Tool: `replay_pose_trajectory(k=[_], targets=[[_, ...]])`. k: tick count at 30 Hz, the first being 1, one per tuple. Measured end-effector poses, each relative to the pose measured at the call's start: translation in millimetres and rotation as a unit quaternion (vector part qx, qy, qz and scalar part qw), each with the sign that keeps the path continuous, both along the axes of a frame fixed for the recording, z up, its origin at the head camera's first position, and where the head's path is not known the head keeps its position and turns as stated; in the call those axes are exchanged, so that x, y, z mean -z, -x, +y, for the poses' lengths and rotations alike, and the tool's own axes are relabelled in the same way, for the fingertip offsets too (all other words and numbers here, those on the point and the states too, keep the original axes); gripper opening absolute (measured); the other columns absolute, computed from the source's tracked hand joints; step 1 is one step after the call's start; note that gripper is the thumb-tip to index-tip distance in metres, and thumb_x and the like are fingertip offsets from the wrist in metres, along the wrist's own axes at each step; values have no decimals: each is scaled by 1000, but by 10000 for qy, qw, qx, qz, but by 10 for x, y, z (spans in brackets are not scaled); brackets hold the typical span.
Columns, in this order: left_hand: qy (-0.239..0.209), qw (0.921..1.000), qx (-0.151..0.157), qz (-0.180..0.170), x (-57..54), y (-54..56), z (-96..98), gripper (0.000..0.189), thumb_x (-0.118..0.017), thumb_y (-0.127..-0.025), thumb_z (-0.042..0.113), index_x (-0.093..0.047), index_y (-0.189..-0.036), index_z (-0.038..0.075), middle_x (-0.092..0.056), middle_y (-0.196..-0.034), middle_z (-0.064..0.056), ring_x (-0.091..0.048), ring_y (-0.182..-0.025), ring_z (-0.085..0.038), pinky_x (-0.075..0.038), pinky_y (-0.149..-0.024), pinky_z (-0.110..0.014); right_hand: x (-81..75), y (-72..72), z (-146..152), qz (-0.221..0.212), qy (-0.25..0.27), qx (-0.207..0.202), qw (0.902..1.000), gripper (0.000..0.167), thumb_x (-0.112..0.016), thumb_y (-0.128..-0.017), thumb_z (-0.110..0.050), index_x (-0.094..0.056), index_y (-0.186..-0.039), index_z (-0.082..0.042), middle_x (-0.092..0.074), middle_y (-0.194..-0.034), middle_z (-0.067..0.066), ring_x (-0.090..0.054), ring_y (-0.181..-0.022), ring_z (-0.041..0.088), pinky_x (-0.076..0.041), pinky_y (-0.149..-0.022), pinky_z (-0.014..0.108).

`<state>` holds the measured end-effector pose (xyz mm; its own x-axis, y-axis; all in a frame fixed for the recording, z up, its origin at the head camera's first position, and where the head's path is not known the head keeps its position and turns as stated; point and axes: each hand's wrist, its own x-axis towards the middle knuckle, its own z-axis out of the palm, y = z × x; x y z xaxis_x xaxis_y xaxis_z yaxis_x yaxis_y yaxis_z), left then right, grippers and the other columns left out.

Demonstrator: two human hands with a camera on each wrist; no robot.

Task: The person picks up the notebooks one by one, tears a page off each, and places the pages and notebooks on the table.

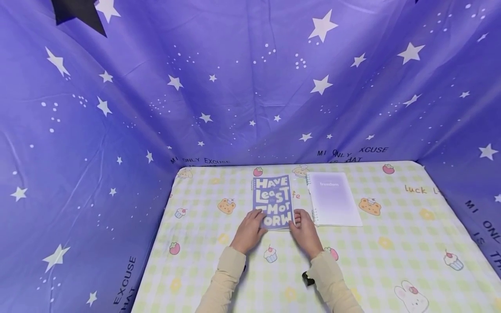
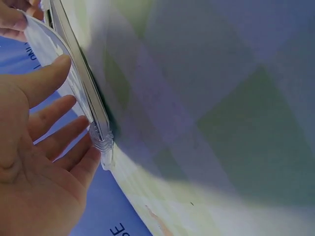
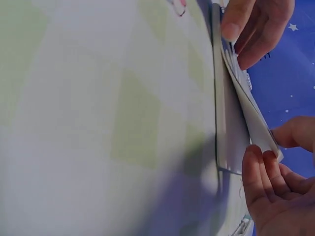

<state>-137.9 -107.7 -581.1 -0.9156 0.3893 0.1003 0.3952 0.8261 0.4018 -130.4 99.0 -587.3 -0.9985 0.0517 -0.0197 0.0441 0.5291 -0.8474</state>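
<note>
A purple spiral notebook with large cream lettering lies in front of me. My right hand pinches its front cover near the lower right corner. In the right wrist view, thumb and fingers of that hand hold the lifted cover, which slants up from the pages below. Against the left side, by the clear coil, rests my left hand. Its thumb lies on the cover and its relaxed fingers touch near the binding in the left wrist view.
To the right lies a second spiral notebook, pale purple and white, marked "freedom". Both are on a green-and-white checked tablecloth with cartoon prints. A purple star-patterned curtain hangs behind and at the sides.
</note>
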Motion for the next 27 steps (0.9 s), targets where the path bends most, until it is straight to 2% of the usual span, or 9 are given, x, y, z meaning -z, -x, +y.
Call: replay_pose_trajectory(k=[5,8,13,20,23,27], targets=[[-79,10000,-43,-8,7,2,5,48,-74,-89,22,-61,-131,3,-55,-140,-15,-49,-134,-30,-37,-116,-40,8,10,-25,-42,559,79,9984,50,-64,-89,1,-46,-134,9,-58,-108,16,-61,-94,23,-57,-85,30],[-84,9999,-59,5,12,-2,7,48,-74,-89,22,-61,-131,2,-55,-140,-15,-49,-133,-30,-37,-116,-40,4,17,-37,-91,708,75,9974,54,-64,-89,2,-44,-139,10,-57,-109,17,-61,-93,23,-56,-85,29],[-112,9999,-73,64,4,-11,11,50,-76,-88,22,-60,-131,1,-56,-139,-16,-50,-132,-31,-40,-114,-41,-33,20,-59,-180,606,72,9980,54,-64,-89,0,-46,-140,8,-56,-117,19,-59,-101,26,-54,-94,38],[-119,9997,-181,74,-15,0,38,58,-79,-85,25,-57,-133,2,-56,-137,-16,-50,-131,-31,-39,-114,-42,-102,24,-72,-261,889,-1,9957,50,-60,-90,1,-48,-137,7,-54,-118,18,-55,-106,27,-53,-95,36],[-112,9996,-260,71,-26,4,60,60,-80,-84,26,-57,-133,2,-57,-137,-16,-50,-131,-31,-39,-114,-43,-135,24,-83,-271,1007,-79,9945,48,-58,-90,1,-47,-136,6,-56,-124,22,-58,-113,34,-52,-100,41],[-116,9993,-340,123,-47,2,86,62,-81,-82,27,-57,-133,2,-58,-134,-16,-52,-128,-31,-39,-113,-43,-183,32,-113,-325,1238,-238,9915,47,-55,-92,0,-44,-137,5,-54,-135,29,-53,-127,42,-45,-109,47]])
